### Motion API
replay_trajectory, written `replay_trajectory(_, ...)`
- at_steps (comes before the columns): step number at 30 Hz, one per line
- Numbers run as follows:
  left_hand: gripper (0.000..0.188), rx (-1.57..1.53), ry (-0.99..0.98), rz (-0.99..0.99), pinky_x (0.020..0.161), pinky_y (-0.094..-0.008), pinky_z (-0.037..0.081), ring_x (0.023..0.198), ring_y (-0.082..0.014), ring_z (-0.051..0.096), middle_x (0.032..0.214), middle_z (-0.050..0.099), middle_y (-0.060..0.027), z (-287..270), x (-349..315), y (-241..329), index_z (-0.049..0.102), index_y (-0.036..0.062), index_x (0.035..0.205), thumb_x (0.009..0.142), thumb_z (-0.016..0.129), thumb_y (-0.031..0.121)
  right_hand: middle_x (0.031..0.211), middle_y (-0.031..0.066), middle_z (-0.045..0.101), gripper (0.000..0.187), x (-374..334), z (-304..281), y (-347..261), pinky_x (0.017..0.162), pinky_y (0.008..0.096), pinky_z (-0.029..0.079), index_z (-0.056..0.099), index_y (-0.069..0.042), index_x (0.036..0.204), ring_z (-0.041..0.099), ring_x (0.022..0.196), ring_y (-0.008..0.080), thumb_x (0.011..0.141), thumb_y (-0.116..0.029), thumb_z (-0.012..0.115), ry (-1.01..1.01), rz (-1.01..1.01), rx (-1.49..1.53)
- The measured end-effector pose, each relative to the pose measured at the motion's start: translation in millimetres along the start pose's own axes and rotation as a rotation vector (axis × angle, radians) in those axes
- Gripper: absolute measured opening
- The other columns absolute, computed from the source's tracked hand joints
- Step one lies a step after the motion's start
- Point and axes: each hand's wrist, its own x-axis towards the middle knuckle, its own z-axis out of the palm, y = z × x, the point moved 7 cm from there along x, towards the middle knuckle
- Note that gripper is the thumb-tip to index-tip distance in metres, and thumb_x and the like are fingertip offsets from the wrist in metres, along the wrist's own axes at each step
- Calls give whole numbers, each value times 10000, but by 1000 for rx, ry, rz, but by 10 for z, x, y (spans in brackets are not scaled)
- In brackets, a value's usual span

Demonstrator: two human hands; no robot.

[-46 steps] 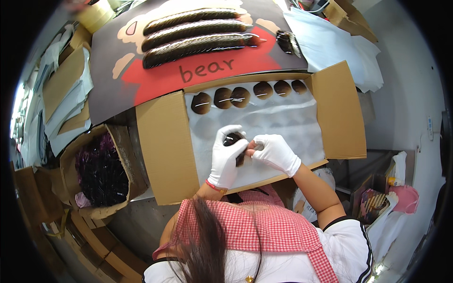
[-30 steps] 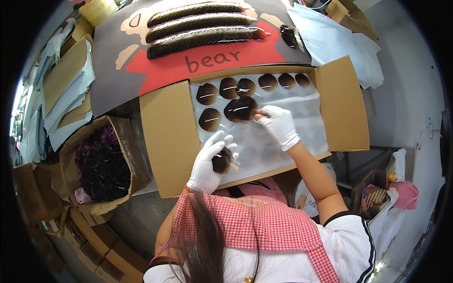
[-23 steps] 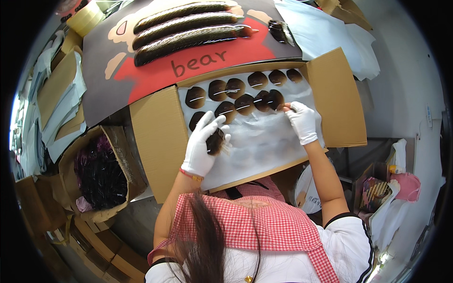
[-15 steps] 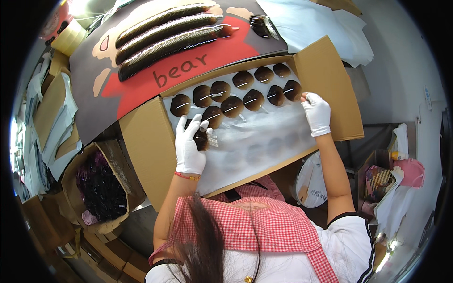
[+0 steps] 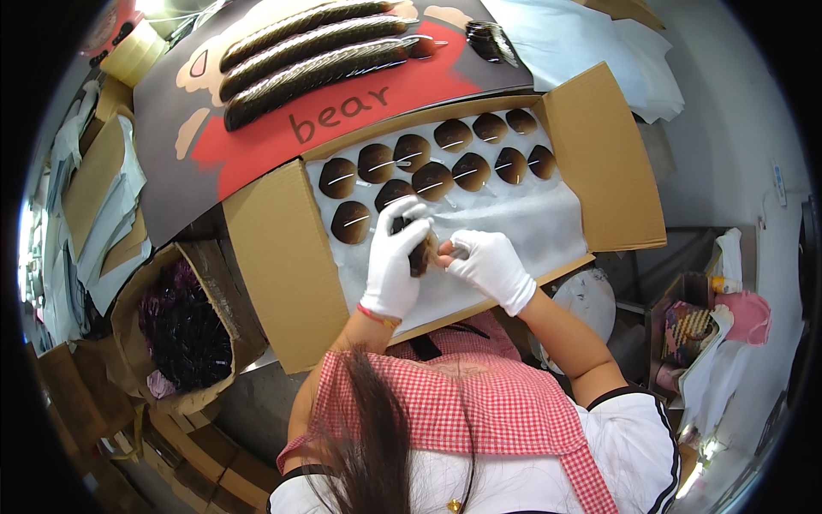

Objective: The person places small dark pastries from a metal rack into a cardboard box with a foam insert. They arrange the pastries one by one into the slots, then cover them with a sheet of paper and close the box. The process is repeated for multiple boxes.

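Visibly glossy, brown lens stack [image 5: 419,259] held in left grip [image 5: 394,267]; right grip [image 5: 491,265] state unclear.

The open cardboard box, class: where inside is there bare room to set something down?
On the white sheet, between the right hand, the right flap and the two rows of dark discs. A smaller patch lies between the left hand and the left flap. It is crowded along the far side, under those discs.

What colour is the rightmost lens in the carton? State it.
The lens is dark brown, fading to lighter brown; best seen in the head view.
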Motion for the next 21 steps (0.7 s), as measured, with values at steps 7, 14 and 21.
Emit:
replay_trajectory(7,596,-207,103,31,998,-379,499,1221,-263,545,1320,540,-137,-178,-722,-153,436,79,1375,801,526,-54,870,137,710,327,-222,254,-165,712,322,552,673,-11,1064,716,766,249,823,-209,770,-214,33,22)
replay_trajectory(14,484,-336,152,104,1025,-363,467,1200,-230,552,1311,547,-109,-353,-854,-98,473,79,1347,876,524,-22,850,138,701,224,-443,427,-265,665,296,535,664,-6,957,682,699,206,818,-149,768,-239,141,93)
replay_trajectory(21,522,-33,70,-105,931,-328,516,1117,-200,576,1288,553,-109,-424,-971,-166,463,64,1377,871,574,-4,787,134,687,160,-404,538,-284,651,313,530,683,-40,900,673,683,222,814,-147,766,-300,29,33)
